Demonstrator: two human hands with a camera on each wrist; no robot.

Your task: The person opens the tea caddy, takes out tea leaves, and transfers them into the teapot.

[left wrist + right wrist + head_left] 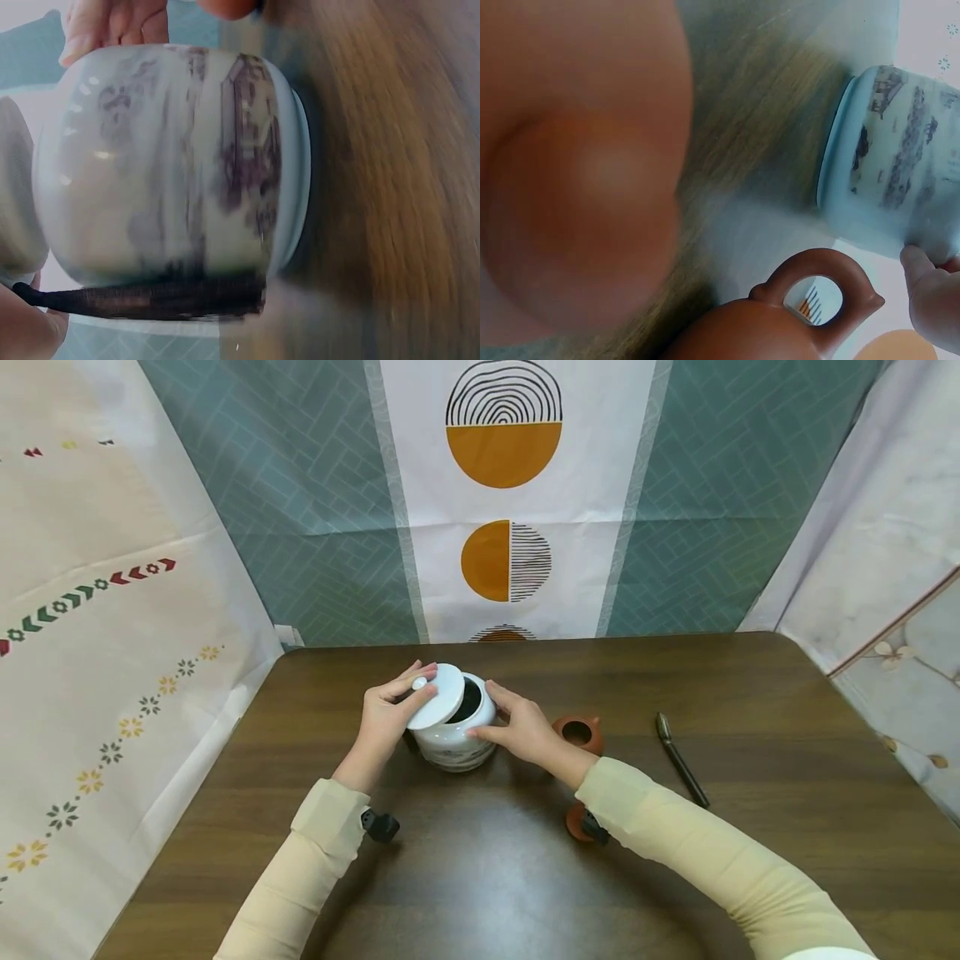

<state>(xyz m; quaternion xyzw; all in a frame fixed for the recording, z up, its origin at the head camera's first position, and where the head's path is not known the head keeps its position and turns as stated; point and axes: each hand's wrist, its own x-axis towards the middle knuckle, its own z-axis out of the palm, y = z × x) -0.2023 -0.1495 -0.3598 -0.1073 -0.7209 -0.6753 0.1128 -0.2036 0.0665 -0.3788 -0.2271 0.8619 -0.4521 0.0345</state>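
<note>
- I have the white jar [453, 752] upright on the table [465, 868], toward its far side, mouth partly uncovered.
- Its lid [449, 695] sits tilted over the left of the mouth; whether it touches the rim I can't tell.
- I see the left hand [384, 712] pinching the lid between thumb and fingers.
- The right hand [522, 727] holds the jar's right side, thumb and fingers spread around it.
- Just left of the jar I get a dark slender piece [150, 301], mostly hidden from the head view.
- A brown teapot [595, 737] stands close by the right wrist, which blocks part of it.
- Nearer me, a brown disc [575, 823] lies partly behind the wrist camera [596, 829].
- Well apart rightward lies a brush [682, 767].
</note>
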